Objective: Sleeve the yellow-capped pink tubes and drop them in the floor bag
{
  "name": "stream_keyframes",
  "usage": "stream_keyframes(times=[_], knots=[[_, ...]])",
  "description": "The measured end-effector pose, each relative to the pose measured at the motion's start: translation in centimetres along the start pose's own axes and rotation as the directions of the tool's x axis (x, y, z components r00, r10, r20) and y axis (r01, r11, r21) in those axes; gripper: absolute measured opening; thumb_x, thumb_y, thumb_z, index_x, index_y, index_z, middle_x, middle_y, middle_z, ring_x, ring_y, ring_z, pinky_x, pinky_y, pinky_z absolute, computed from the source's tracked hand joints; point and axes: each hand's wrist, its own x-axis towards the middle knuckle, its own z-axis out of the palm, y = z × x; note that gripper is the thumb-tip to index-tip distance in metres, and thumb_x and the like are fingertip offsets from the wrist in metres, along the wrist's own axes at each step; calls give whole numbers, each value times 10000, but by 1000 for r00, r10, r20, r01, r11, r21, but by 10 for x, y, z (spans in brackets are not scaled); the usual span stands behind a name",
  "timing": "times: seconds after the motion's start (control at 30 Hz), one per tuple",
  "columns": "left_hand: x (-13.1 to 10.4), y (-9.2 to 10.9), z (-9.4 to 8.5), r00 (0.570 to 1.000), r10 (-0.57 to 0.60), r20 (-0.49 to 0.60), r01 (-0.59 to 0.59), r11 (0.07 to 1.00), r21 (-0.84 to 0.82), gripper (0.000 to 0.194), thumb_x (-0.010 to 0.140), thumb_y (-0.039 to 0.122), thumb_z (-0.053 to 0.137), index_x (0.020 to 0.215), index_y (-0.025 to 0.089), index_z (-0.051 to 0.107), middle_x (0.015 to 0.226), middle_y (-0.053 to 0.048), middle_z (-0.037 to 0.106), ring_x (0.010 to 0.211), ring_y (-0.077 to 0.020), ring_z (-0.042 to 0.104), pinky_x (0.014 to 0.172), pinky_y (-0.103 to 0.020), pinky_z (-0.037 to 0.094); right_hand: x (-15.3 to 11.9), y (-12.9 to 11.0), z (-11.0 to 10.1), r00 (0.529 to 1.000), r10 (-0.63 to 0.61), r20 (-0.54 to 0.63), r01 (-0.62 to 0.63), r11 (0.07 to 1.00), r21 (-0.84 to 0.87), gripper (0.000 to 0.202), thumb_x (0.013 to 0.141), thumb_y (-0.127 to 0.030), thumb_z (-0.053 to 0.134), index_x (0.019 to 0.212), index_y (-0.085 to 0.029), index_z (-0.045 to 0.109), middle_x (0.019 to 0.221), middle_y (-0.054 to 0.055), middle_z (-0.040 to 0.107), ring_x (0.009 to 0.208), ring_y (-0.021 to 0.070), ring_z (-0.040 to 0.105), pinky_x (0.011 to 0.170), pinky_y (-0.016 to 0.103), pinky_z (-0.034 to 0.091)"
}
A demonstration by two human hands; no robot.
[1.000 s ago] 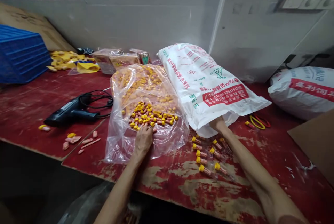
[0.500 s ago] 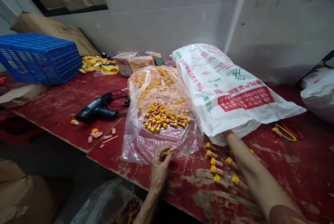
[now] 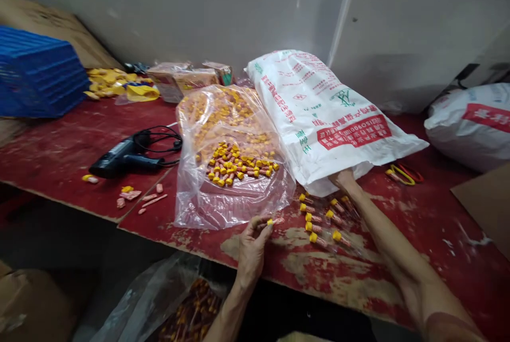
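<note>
My left hand [image 3: 253, 244] pinches a small yellow-capped tube [image 3: 278, 221] with a pink-and-white patterned body, just off the near edge of a clear plastic bag [image 3: 191, 204]. In that bag lies a heap of similar yellow-capped tubes [image 3: 223, 169]. My right hand [image 3: 342, 178] reaches into the mouth of a big white woven sack [image 3: 306, 135] with red and green print; its fingers are hidden inside. Under my right forearm and to its left, several capped tubes [image 3: 314, 219] in clear sleeves lie in loose rows on the worn red table [image 3: 350, 278].
A black heat gun [image 3: 123, 159] with a coiled cord lies left, near loose pink pieces [image 3: 129, 196]. Behind stand a blue crate [image 3: 35, 76], yellow pieces [image 3: 109, 83] and wrapped boxes [image 3: 195, 82]. Yellow-handled scissors [image 3: 402, 174] and another white sack [image 3: 474, 124] are at right.
The view has shifted right, so things sit further left in it. My left hand, still with its tube, has moved right toward the rows. My right hand stays at the sack's mouth.
</note>
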Motion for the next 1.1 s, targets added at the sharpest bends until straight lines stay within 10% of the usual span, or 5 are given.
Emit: stream_keyframes(times=[0.33,0.8,0.97,1.1], knots=[[-24,-11,54,985,-33,171,62,983,-172,296,601,249,777,858,183,645,832,3,666,791,-135,638,791,-290,503,-153,-47,-82,969,-157,191,-7,756,655,352,931,-374,425,1214,-232,578,1189,61,621,1107,205,556,939,348,441],[-52,-20,39,965,165,202,-216,938,270,259,837,270,535,1034,199,686,1016,-66,690,949,-188,635,857,-311,484,-174,-139,-45,997,-74,13,50,781,623,257,956,-289,348,1061,-197,563,980,80,655,869,195,603,768,333,459],[1,-5,18,866,422,270,-484,567,667,215,839,191,491,915,208,691,914,-51,662,853,-166,624,768,-278,490,-151,-150,-35,978,-210,16,197,939,282,176,916,-250,424,946,-188,586,874,83,640,828,226,521,756,377,336],[74,23,-12,806,580,120,-364,325,873,227,841,177,432,922,173,644,967,-106,599,892,-226,581,788,-354,465,-137,-158,-34,982,-188,14,184,973,141,117,884,-249,490,900,-188,588,840,79,625,838,235,470,757,385,277]])
